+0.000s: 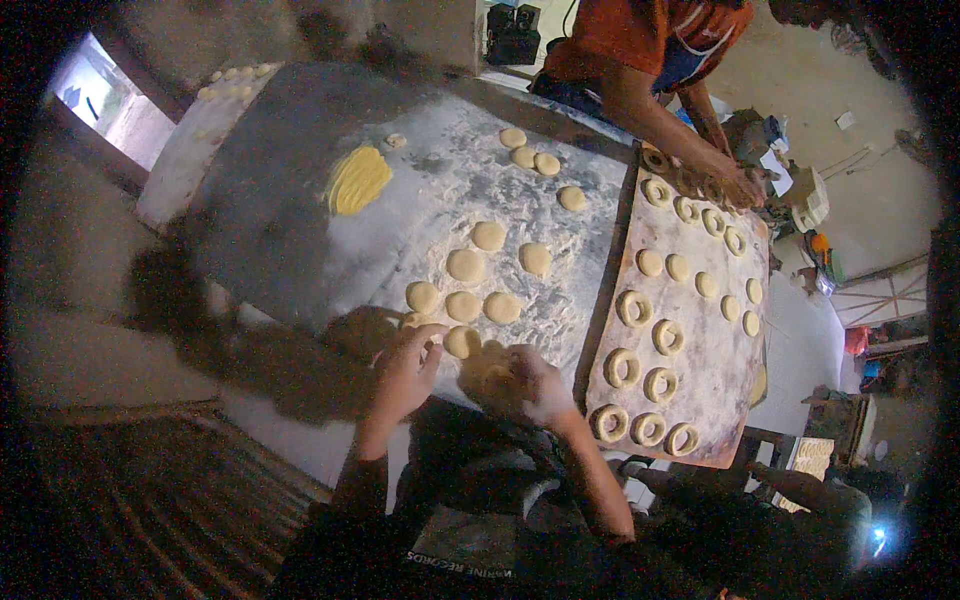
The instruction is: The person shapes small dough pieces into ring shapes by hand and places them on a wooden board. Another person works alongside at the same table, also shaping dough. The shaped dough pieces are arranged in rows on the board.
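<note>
At the near edge of a floured worktop, my left hand (pixel 408 368) has its fingers curled in beside a round of pale dough (pixel 462 342). Another round is partly hidden behind its fingertips. My right hand (pixel 542 388) is bent inward on the other side, its fingers closed, slightly blurred and in shadow. What lies under those fingers is too dark to make out. Just beyond my hands several flattened dough rounds (pixel 464 265) lie on the flour. To the right, a wooden board (pixel 690 290) carries rows of dough rings (pixel 622 367) and smaller plain rounds (pixel 704 284).
Across the table, a person in an orange top (pixel 620 45) reaches over the board's far end, one hand (pixel 738 182) at the rings. A yellow mass (pixel 360 180) sits on the grey worktop (pixel 270 190). More dough pieces (pixel 240 75) lie at the far left corner.
</note>
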Demonstrator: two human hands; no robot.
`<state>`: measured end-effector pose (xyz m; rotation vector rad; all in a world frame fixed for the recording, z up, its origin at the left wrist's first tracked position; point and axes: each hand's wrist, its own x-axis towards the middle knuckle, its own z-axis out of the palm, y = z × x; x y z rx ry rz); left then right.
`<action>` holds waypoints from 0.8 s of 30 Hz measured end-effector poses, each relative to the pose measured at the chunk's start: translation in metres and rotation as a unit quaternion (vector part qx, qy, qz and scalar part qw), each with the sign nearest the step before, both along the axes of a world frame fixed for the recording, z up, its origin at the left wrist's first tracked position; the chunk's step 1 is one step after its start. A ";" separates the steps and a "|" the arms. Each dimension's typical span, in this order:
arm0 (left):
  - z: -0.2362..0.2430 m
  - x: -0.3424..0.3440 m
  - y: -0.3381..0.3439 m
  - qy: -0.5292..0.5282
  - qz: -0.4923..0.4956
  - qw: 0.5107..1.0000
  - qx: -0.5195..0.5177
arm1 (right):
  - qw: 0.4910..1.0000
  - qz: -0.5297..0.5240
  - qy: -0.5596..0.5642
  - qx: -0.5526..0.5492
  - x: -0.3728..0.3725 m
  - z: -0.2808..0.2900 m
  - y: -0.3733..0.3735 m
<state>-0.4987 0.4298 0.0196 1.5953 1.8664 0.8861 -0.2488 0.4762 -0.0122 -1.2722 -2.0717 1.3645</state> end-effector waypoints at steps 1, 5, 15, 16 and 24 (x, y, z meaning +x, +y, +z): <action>0.001 -0.004 0.002 -0.007 -0.015 1.000 -0.014 | 0.994 -0.097 0.032 -0.049 -0.008 -0.023 0.000; -0.010 -0.002 0.002 -0.067 -0.052 0.995 -0.042 | 0.962 -0.171 -0.197 0.077 -0.027 -0.001 -0.003; -0.010 0.008 -0.003 -0.082 -0.119 0.985 -0.099 | 0.989 -0.070 -0.087 -0.099 -0.054 0.033 -0.008; -0.002 0.005 0.003 -0.136 -0.135 0.977 -0.094 | 0.987 -0.098 0.009 -0.130 -0.054 0.034 -0.009; 0.014 -0.011 0.022 -0.228 -0.166 0.959 -0.017 | 0.978 -0.191 0.077 0.020 -0.074 0.033 -0.012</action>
